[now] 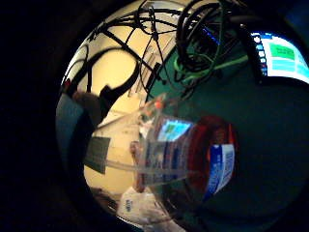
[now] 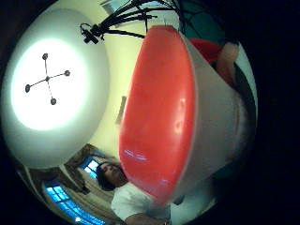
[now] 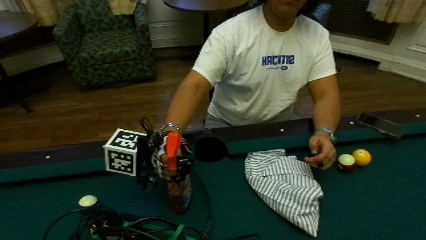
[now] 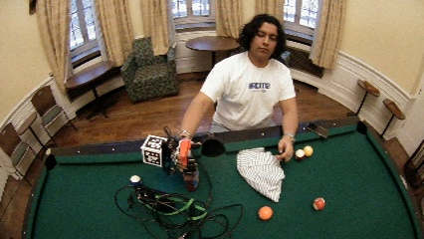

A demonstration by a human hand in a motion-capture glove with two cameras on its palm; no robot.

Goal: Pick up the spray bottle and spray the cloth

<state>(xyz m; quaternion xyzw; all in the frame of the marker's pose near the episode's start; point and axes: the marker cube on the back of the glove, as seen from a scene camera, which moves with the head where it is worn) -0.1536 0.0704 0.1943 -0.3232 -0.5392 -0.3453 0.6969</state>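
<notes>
1. Orange plastic marks it in the outside view: the spray bottle (image 3: 174,172), with its orange trigger head, stands upright in the gloved right hand (image 3: 162,159), whose fingers are curled round its neck. Its long axis runs twelve to six, with the clear body hanging below the hand toward the green desk (image 3: 373,200); whether the base touches the felt I cannot tell.
2. Same view: the striped cloth (image 3: 287,185) lies flat on the desk at about three o'clock from the bottle, apart from it. The bare left hand (image 3: 322,153) rests at the cloth's far upper corner, beside two billiard balls (image 3: 353,159).
3. Wide outside view: the same layout holds, bottle to cloth running nine to three, with a tangle of cables (image 4: 173,211) at six o'clock from the bottle.
4. Little-finger palm view: the clear body with its label fills the middle, close against the palm.
5. Thumb-side palm view: the orange head crowds the picture.
6. To my eye the nozzle's heading is unclear, so the bottle probably has to turn or travel toward three o'clock before the trigger is squeezed.
</notes>
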